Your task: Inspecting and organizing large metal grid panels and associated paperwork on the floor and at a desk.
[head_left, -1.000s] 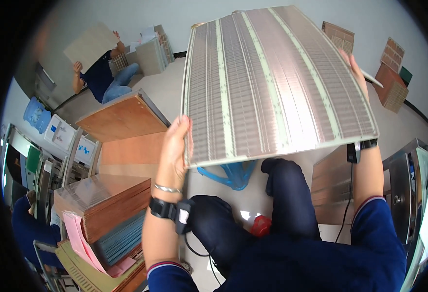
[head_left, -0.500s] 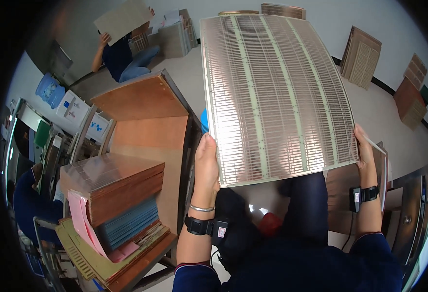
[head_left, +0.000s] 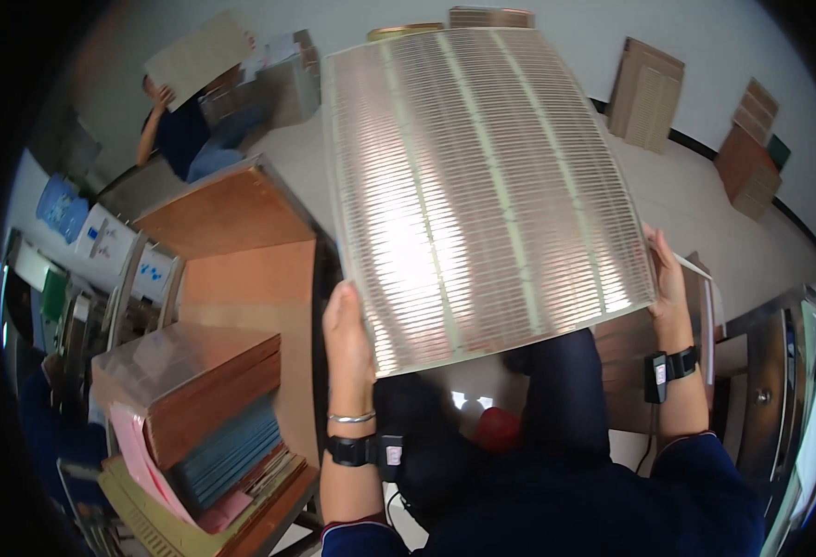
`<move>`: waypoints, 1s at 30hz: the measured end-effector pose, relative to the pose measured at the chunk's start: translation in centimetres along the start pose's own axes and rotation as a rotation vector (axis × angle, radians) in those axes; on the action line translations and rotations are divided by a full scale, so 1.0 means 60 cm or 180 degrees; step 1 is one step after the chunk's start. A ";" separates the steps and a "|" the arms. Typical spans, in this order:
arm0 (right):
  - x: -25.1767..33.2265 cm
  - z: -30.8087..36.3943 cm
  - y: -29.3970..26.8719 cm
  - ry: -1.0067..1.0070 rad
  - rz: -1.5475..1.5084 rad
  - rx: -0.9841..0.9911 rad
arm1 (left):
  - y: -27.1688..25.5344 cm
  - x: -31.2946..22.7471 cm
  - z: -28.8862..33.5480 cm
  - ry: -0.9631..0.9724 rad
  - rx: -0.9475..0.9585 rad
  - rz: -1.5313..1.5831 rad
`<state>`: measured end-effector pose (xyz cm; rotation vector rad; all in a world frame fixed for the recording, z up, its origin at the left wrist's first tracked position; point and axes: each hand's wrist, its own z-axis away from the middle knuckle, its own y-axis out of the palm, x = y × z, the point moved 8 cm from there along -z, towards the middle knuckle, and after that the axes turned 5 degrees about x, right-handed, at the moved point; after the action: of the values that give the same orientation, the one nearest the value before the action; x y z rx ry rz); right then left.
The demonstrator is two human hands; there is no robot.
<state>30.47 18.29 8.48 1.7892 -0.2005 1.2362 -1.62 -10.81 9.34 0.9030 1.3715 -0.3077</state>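
Observation:
A large, thin circuit board panel [head_left: 482,195] is held up before me, bowed slightly, its shiny face crossed by rows of fine metal lines and pale green bands. My left hand [head_left: 345,334] grips its lower left edge, thumb on the front. On the lower right edge, my right hand [head_left: 666,274] is closed the same way. A thin pale stick [head_left: 695,268] juts out beside my right hand; whether that hand holds it I cannot tell. The fingers behind the panel are hidden.
To my left, a wooden rack [head_left: 264,269] bears a stack of brown panels [head_left: 213,399], blue sheets [head_left: 231,455] and pink paper [head_left: 134,446]. More panels lean on the far wall [head_left: 647,93]. A co-worker [head_left: 185,139] holds up a sheet at the far left. A metal cabinet [head_left: 765,395] stands at right.
The panel has shifted left in view and tilted a little, its glare moving across the face. The surroundings also slid left. Both hands keep their grip.

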 end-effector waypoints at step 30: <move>-0.051 0.016 0.097 0.0410 0.0315 0.0186 | -0.101 -0.014 0.041 -0.0228 -0.0005 -0.0433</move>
<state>26.21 13.25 9.37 1.7599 -0.1826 1.4361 -4.16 -16.68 7.71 0.7917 1.3690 -0.4388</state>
